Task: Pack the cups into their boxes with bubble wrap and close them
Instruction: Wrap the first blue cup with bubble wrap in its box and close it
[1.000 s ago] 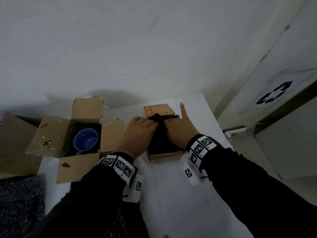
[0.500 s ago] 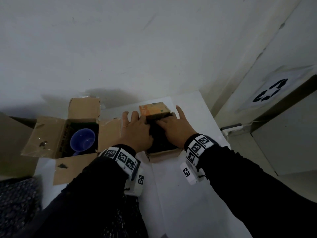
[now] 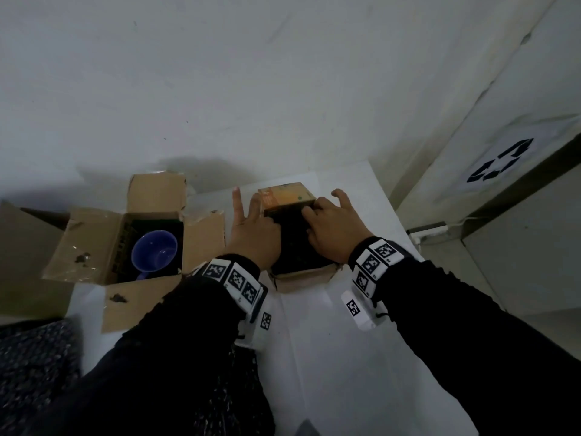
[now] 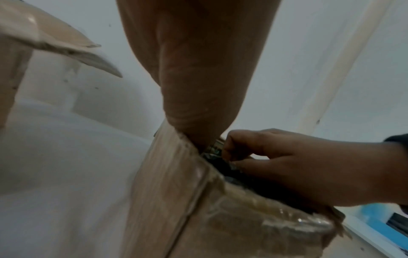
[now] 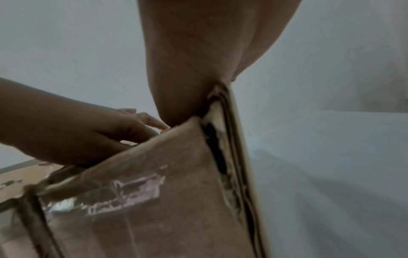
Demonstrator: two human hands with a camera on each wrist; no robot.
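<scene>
A small cardboard box (image 3: pixel 301 276) stands mid-table, its orange-printed far flap (image 3: pixel 286 196) up. Dark wrap (image 3: pixel 290 243) fills its top; no cup shows in it. My left hand (image 3: pixel 254 234) lies at the box's left rim, two fingers straight and pointing away, thumb side against the wrap. My right hand (image 3: pixel 333 228) rests on the wrap with bent fingers; in the left wrist view this right hand (image 4: pixel 298 165) seems to pinch the wrap's shiny edge (image 4: pixel 215 153). A blue cup (image 3: pixel 154 254) sits in a larger open box (image 3: pixel 91 243) at the left.
The white table (image 3: pixel 345 357) ends at the wall behind the boxes. To the right are a bin with a recycling sign (image 3: pixel 500 162) and a power strip (image 3: pixel 427 231). A big cardboard sheet (image 3: pixel 19 262) and dark speckled cloth (image 3: pixel 34 357) lie at the left.
My left hand went from curled over the wrap to two straight fingers at the box's left rim. The right index finger, raised a second ago, came down onto the wrap.
</scene>
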